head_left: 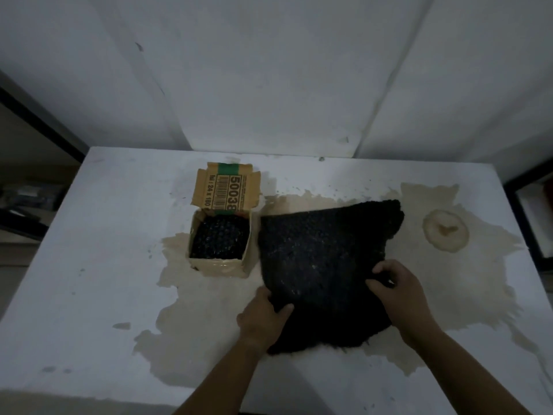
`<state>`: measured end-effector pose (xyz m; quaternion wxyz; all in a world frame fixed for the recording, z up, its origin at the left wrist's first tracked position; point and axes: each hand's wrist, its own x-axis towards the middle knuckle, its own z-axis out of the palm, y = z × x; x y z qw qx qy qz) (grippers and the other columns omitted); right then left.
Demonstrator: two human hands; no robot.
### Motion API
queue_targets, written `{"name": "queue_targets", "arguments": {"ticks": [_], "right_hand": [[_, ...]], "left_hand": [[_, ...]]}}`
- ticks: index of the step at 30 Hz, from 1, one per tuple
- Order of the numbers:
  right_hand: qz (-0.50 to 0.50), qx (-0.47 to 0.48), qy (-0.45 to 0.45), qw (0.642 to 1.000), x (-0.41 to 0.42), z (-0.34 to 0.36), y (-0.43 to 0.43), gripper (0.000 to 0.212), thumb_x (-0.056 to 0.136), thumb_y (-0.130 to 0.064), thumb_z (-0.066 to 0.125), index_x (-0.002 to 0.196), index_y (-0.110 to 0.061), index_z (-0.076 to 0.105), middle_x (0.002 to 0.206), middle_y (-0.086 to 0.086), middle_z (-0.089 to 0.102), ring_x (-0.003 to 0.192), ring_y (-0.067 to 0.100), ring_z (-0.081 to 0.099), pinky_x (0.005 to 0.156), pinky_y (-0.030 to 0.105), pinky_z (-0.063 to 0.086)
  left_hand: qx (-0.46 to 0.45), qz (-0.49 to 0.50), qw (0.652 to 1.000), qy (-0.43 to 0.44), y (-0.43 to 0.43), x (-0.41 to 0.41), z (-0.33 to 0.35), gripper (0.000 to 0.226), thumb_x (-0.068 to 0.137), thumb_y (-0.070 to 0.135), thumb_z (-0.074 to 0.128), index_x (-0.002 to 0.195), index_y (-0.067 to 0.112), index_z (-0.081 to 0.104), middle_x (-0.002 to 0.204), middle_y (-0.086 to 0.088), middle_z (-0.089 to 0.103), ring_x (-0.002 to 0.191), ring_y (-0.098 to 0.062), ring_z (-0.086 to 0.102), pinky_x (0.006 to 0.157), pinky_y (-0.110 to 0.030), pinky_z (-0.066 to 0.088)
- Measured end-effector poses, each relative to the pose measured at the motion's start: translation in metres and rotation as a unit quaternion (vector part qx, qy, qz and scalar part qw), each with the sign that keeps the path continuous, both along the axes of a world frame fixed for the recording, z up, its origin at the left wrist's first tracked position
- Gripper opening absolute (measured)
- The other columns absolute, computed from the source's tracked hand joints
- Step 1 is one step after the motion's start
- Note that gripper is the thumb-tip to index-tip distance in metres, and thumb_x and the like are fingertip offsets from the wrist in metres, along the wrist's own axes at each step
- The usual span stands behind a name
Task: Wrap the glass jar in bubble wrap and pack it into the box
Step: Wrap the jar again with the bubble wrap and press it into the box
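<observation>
On the left part of the stained white worktop (89, 235) stands a small cardboard box (220, 238), its printed flap folded back toward the wall, its inside filled with dark bubble wrap; whether the glass jar lies within it cannot be told, and no jar shows anywhere. Just beside the box, to its right, a large black bubble wrap sheet (323, 259) lies spread on the worktop over a tan stain. The left hand (263, 316) pinches the sheet's near-left edge, thumb on top, its grip clenched on the wrap. Further right, the right hand (398, 289) grasps the sheet's right edge, fingers curled over a bunched fold.
</observation>
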<state>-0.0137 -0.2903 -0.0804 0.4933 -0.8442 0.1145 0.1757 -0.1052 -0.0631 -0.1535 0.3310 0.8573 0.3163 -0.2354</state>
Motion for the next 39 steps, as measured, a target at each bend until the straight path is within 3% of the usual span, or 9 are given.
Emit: {"name": "queue_targets", "arguments": {"ticks": [3, 6, 12, 17, 24, 28, 30, 33, 39], "right_hand": [[0.007, 0.115, 0.02, 0.993, -0.002, 0.047, 0.013, 0.027, 0.089, 0.002, 0.059, 0.097, -0.024, 0.063, 0.1, 0.007, 0.07, 0.081, 0.031, 0.068, 0.068, 0.043, 0.057], [0.01, 0.163, -0.006, 0.986, 0.003, 0.086, 0.024, 0.045, 0.089, 0.011, 0.052, 0.106, -0.028, 0.065, 0.107, 0.001, 0.07, 0.093, 0.025, 0.068, 0.079, 0.045, 0.058], [-0.024, 0.138, -0.093, 0.986, 0.017, 0.119, 0.046, 0.055, 0.086, 0.013, 0.047, 0.105, -0.035, 0.064, 0.108, -0.007, 0.068, 0.095, 0.028, 0.066, 0.079, 0.058, 0.057], [-0.017, 0.144, -0.098, 0.985, 0.016, 0.114, 0.086, 0.054, 0.086, 0.01, 0.049, 0.109, -0.037, 0.062, 0.116, -0.003, 0.066, 0.097, 0.027, 0.066, 0.075, 0.054, 0.058], [0.121, -0.015, 0.008, 0.993, 0.009, 0.053, 0.146, 0.044, 0.089, -0.008, 0.057, 0.126, -0.029, 0.051, 0.119, -0.002, 0.053, 0.09, 0.008, 0.058, 0.066, 0.028, 0.052], [0.16, -0.111, 0.052, 0.979, 0.003, 0.019, 0.163, 0.056, 0.088, -0.034, 0.066, 0.139, -0.027, 0.044, 0.148, 0.004, 0.028, 0.127, 0.029, 0.044, 0.104, 0.047, 0.045], [0.143, -0.144, -0.012, 0.979, 0.001, 0.013, 0.173, 0.065, 0.085, -0.04, 0.069, 0.143, -0.027, 0.042, 0.159, 0.005, 0.01, 0.14, 0.032, 0.028, 0.112, 0.049, 0.034], [0.18, -0.198, -0.126, 0.955, 0.004, 0.012, 0.193, 0.062, 0.085, -0.039, 0.07, 0.14, -0.026, 0.048, 0.156, 0.005, 0.027, 0.137, 0.031, 0.033, 0.111, 0.048, 0.034], [0.319, -0.29, -0.222, 0.874, 0.02, 0.007, 0.233, 0.052, 0.072, -0.039, 0.071, 0.121, -0.022, 0.064, 0.123, 0.001, 0.062, 0.116, 0.031, 0.054, 0.098, 0.047, 0.046]], "left_hand": [[-0.169, 0.047, 0.981, -0.083, -0.005, 0.005, 0.019, 0.029, 0.096, 0.033, 0.057, 0.074, 0.019, 0.043, 0.067, 0.007, 0.047, 0.068, -0.011, 0.05, 0.065, -0.023, 0.042], [-0.284, 0.059, 0.947, -0.139, -0.003, 0.01, 0.073, 0.029, 0.099, 0.031, 0.052, 0.076, 0.02, 0.039, 0.065, 0.011, 0.039, 0.061, -0.003, 0.04, 0.058, -0.016, 0.034], [-0.204, 0.045, 0.908, -0.362, 0.074, 0.013, 0.178, 0.019, 0.095, 0.01, 0.059, 0.085, 0.021, 0.047, 0.071, 0.003, 0.047, 0.068, -0.004, 0.046, 0.061, -0.018, 0.036], [-0.109, 0.074, 0.884, -0.448, 0.165, 0.004, 0.212, 0.016, 0.094, 0.005, 0.058, 0.089, 0.017, 0.051, 0.082, 0.004, 0.06, 0.081, -0.009, 0.059, 0.069, -0.02, 0.043], [0.005, 0.002, 0.934, -0.357, 0.236, -0.006, 0.135, 0.025, 0.095, 0.011, 0.058, 0.107, 0.033, 0.053, 0.102, 0.015, 0.062, 0.096, -0.003, 0.06, 0.075, -0.013, 0.044], [0.04, -0.041, 0.976, -0.212, 0.246, -0.003, 0.09, 0.046, 0.089, 0.034, 0.066, 0.132, 0.024, 0.051, 0.15, -0.007, 0.031, 0.134, -0.025, 0.041, 0.107, -0.029, 0.038], [0.075, -0.067, 0.966, -0.237, 0.242, 0.006, 0.088, 0.058, 0.087, 0.04, 0.067, 0.139, 0.024, 0.046, 0.16, -0.009, 0.014, 0.142, -0.026, 0.027, 0.111, -0.038, 0.033], [0.138, -0.212, 0.917, -0.31, 0.227, 0.029, 0.093, 0.061, 0.085, 0.043, 0.064, 0.14, 0.022, 0.045, 0.156, -0.005, 0.026, 0.14, -0.022, 0.028, 0.114, -0.043, 0.028], [0.182, -0.352, 0.897, -0.196, 0.216, 0.067, 0.087, 0.082, 0.077, 0.059, 0.064, 0.146, 0.026, 0.036, 0.146, 0.006, 0.035, 0.139, -0.02, 0.023, 0.118, -0.051, -0.007]]}}
